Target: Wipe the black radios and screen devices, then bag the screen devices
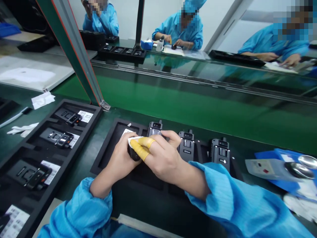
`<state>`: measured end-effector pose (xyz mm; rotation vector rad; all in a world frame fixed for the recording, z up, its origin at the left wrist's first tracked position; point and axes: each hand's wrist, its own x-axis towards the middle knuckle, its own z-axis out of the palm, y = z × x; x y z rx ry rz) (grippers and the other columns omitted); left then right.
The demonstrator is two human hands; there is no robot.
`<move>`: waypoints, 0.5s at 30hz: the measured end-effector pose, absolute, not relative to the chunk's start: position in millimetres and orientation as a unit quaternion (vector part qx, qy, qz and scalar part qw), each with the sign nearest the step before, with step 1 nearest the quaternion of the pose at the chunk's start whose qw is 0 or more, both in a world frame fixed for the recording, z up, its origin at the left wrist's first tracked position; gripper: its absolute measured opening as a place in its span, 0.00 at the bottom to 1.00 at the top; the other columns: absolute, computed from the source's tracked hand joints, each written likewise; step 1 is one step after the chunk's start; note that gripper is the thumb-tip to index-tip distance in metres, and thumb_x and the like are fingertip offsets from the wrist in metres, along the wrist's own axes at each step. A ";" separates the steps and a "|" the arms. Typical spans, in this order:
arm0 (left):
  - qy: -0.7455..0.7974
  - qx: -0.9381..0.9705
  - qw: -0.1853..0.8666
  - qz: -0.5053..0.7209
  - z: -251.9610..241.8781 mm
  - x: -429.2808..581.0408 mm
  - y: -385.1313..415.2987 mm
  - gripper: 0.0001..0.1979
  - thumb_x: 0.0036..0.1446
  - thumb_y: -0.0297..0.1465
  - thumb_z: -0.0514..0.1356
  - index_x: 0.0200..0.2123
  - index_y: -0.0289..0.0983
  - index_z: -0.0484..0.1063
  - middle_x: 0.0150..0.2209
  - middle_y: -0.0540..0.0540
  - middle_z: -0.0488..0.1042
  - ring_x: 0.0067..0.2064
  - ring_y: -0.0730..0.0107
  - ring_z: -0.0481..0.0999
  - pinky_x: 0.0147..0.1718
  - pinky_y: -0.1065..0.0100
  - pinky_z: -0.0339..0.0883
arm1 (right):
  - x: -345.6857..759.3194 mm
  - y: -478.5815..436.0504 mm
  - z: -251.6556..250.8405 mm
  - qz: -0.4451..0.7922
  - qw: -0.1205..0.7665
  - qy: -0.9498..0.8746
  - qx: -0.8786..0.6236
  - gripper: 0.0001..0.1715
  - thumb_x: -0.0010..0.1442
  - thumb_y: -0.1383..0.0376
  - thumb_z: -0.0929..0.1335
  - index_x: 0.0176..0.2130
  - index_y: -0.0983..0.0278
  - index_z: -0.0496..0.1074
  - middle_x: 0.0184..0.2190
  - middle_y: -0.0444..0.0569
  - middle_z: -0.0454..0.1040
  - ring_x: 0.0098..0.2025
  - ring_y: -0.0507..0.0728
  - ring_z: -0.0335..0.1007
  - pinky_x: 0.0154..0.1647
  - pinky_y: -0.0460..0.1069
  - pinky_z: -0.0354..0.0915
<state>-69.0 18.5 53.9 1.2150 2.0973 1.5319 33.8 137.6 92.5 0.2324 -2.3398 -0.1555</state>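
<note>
My left hand [120, 161] is wrapped around a black handheld device [134, 154], mostly hidden by my fingers. Yellow finger cots cover two fingertips of my right hand [163, 159], which pinches a white wiping cloth [132, 139] against the top of that device. Just behind my hands, a black foam tray [105, 155] holds upright-facing handheld radios with stubby antennas: one radio [155, 128] partly covered by my right hand, a middle radio [186, 147] marked "Riton", and a right radio [220, 152].
Along the left runs another black foam tray [95, 115] with several devices and white labels. A blue bin [274, 155], with a clear bottle [267, 168] at it, stands at the right. White gloves [23, 129] lie far left. Co-workers in blue sit beyond the green partition [198, 99].
</note>
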 end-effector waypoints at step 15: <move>0.759 0.383 0.142 0.506 57.7 -68.1 18.5 0.25 0.38 0.24 0.62 0.43 0.40 0.62 0.40 0.48 0.72 0.41 0.63 0.73 0.40 0.61 0.67 | 35.4 136.7 92.0 -0.101 0.373 -0.922 0.028 0.14 0.57 0.75 0.62 0.29 0.63 0.74 0.25 0.44 0.71 0.32 0.52 0.60 0.48 0.53 0.47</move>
